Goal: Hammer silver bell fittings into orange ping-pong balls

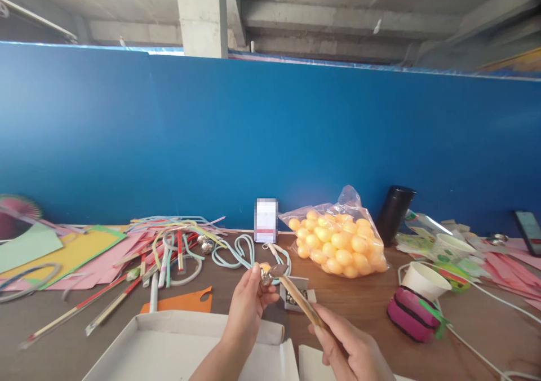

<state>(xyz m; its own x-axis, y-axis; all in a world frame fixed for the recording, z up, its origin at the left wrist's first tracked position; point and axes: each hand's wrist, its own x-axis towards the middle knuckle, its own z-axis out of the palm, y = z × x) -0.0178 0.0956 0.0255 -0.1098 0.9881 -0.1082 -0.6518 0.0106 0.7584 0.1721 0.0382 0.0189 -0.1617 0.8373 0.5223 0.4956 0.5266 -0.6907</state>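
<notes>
My left hand [249,299] is closed, its thumb and fingers pinching a cluster of shiny silver balls [266,278] that look like jingle bells. My right hand [349,341] is wrapped round a flat wooden stick [301,301]. The stick slants up to the left, and its far end meets a dark brown piece [278,270] beside the silver balls. Whether that piece is fixed to the stick I cannot tell. Just behind the stick stands a small white box [311,295] with small metallic pieces inside. A shallow white tray [169,319] lies below my left forearm.
A clear bag of orange balls [338,243] stands behind my hands, near a black bottle [395,215]. Rightward are a white paper cup [425,281], a magenta pouch [412,315] and a white cable [477,353]. Coloured tubes, sticks and paper sheets [91,251] cover the left side.
</notes>
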